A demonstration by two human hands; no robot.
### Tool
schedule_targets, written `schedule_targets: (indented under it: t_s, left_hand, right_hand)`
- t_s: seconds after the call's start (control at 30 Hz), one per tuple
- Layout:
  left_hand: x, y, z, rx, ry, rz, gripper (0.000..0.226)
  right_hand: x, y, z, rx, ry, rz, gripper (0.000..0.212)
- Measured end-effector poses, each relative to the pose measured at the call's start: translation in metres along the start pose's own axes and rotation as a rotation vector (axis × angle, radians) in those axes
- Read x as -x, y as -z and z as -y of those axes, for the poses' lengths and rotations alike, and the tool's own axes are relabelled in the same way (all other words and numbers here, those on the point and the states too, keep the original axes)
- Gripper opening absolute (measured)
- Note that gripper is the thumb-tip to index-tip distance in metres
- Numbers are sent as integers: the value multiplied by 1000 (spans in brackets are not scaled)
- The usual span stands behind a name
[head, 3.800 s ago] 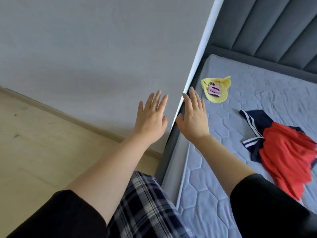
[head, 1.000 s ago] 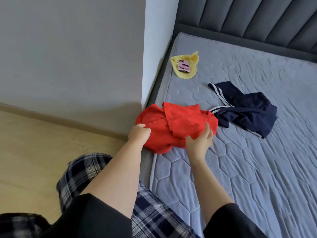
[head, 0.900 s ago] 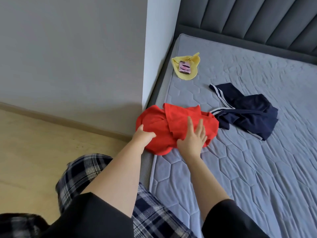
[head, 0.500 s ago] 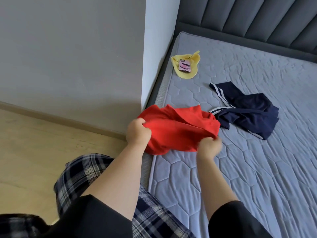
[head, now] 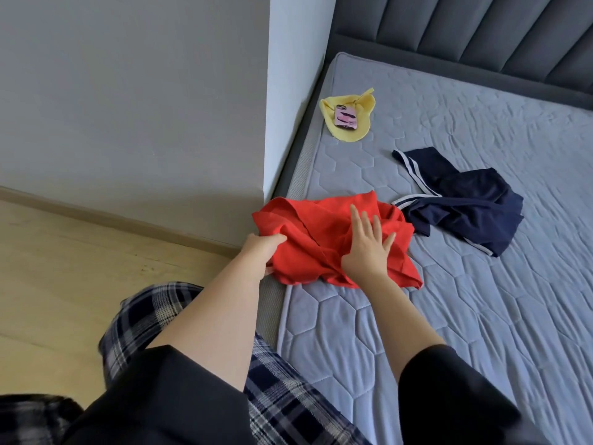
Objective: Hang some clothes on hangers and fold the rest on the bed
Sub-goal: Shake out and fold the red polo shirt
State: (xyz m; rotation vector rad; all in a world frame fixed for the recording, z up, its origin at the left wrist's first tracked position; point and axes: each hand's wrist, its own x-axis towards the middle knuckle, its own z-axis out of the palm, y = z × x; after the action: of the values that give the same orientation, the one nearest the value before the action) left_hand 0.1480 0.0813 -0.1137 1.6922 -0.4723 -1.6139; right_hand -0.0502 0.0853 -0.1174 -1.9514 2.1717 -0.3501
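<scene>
Bed (head: 481, 316): a grey quilted mattress with a hexagon pattern, its dark padded headboard (head: 465, 27) at the far end; I stand at its near left corner, beside a grey wall corner (head: 269, 107).
Floor (head: 64, 268): pale wood, to my left.
My clothes: dark sleeves and plaid trousers (head: 154, 316) at the bottom of the view.
Navy garment (head: 465, 207): crumpled on the mattress, with white stripes along its edges; it lies just right of the red one, and I cannot tell whether they touch.
Red garment (head: 321, 239): bunched on the left edge of the mattress, near the wall corner, right in front of me.
Yellow cloth (head: 349, 130): flat on the mattress farther up, close to the left edge, well apart from the red garment.
My left hand (head: 261, 248): clenched on the red garment's left side, gripping a bunch of fabric.
My right hand (head: 365, 248): flat, fingers spread, palm pressing down on the red garment's middle, gripping nothing.
Phone (head: 345, 117): pink case, lying on the yellow cloth.
</scene>
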Motion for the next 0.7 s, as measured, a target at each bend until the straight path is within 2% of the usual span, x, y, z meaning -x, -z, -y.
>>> schedule_targets:
  t_s: [0.07,0.13,0.2,0.23,0.27,0.33,0.37,0.43,0.47,0.5,0.53,0.57,0.63,0.7]
  left_hand:
    - [-2,0,1,-75,-24,23,54]
    - [-3,-1,0,-132,-51,25,43]
    - [-7,2,-5,-171,-91,-60,35]
    - [-9,3,-8,-165,-102,-112,35]
    - [-11,4,-10,-129,-106,-146,37]
    - [-11,5,-15,-51,-119,-190,36]
    - [-10,3,-17,-31,-129,-201,33]
    - [-9,-2,-18,-38,-145,-174,31]
    - [-9,-5,-17,-81,-160,-136,34]
    - [-7,-8,-16,-134,-191,-98,36]
    - [-4,-10,-13,-188,-245,-62,36]
    - [-2,-12,-11,-258,-316,-37,36]
    - [-1,-13,-2,-500,-444,-26,48]
    - [-1,-12,6,-756,-443,-23,66]
  right_hand:
    - [-9,-5,1,61,-3,118,98]
    - [-17,-3,-2,77,31,151,81]
    - [-21,11,-4,-48,97,166,58]
    - [-21,19,-5,-100,142,241,48]
    - [-18,28,-5,-93,199,373,39]
    - [-11,41,-6,112,266,721,27]
    - [-6,46,-6,265,239,916,28]
    - [2,55,-6,526,50,1301,34]
    - [4,59,-7,575,-25,1390,35]
    - [4,60,-8,550,-57,1378,35]
    - [2,60,-8,477,-39,1268,33]
    - [-1,58,-8,369,29,1062,32]
    - [-8,47,-9,116,174,543,31]
    - [-7,32,-6,101,292,235,41]
